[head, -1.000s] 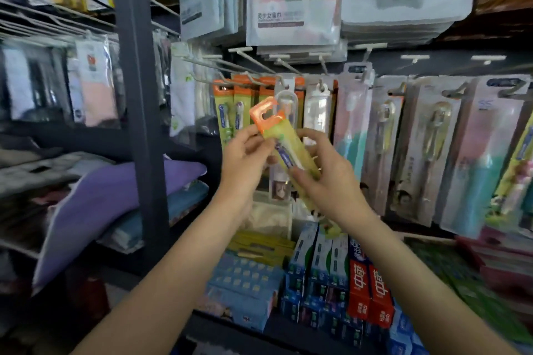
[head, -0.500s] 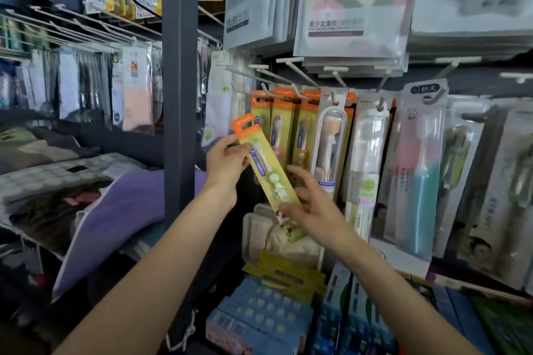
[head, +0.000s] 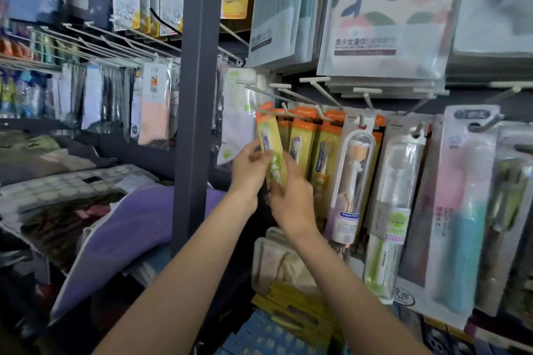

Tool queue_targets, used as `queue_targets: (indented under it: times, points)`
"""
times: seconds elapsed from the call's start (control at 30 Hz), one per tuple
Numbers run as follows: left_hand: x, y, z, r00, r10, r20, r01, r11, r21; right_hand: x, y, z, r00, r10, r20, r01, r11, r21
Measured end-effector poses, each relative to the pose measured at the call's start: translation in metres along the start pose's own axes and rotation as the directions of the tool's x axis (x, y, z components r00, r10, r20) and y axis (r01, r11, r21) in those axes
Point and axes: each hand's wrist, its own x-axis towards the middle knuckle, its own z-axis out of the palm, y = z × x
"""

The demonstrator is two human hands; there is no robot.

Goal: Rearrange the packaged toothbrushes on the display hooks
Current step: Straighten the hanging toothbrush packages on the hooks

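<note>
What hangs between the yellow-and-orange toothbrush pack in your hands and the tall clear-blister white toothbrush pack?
In the head view, two more hanging yellow-and-orange toothbrush packs fill the stretch between the held pack and the clear-blister white toothbrush pack.

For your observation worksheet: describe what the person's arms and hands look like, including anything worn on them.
Both arms are bare to the frame's edge: no sleeves show. The left hand and right hand wear no gloves; no watch, bracelet or ring is visible. The fingers are slightly blurred.

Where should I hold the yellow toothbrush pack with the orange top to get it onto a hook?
Grip the yellow toothbrush pack with the orange top by its long side edges, low down, coming from the front. It stands nearly upright, its hang tab at the white hook, so that end must stay free.
</note>
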Motion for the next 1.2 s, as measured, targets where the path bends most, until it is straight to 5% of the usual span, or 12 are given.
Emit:
queue_targets:
  times: [0.27, 0.43, 0.67, 0.87, 1.2]
  points:
    - [0.004, -0.02, -0.012, 0.993, 0.11, 0.046, -0.119, 0.952, 0.283, -0.016, 0.027, 0.028, 0.998, 0.032, 0.052, -0.037, 0.994, 0.108]
    - [0.008, -0.028, -0.016, 0.971, 0.22, 0.099, -0.236, 0.784, 0.574, -0.016, 0.041, 0.034, 1.0, 0.022, 0.007, -0.022, 0.999, 0.037]
    - [0.011, -0.038, -0.018, 0.989, 0.116, -0.087, -0.089, 0.96, 0.266, -0.008, 0.041, 0.03, 1.0, 0.004, -0.03, -0.004, 1.0, -0.023]
    - [0.004, -0.048, -0.027, 0.95, 0.289, -0.115, -0.218, 0.882, 0.417, 0.005, 0.039, 0.044, 0.999, 0.041, 0.02, -0.037, 0.985, -0.166]
    - [-0.003, -0.054, -0.048, 0.971, 0.235, -0.042, -0.188, 0.86, 0.475, 0.029, 0.059, 0.065, 0.982, 0.088, -0.169, -0.137, 0.941, -0.308]
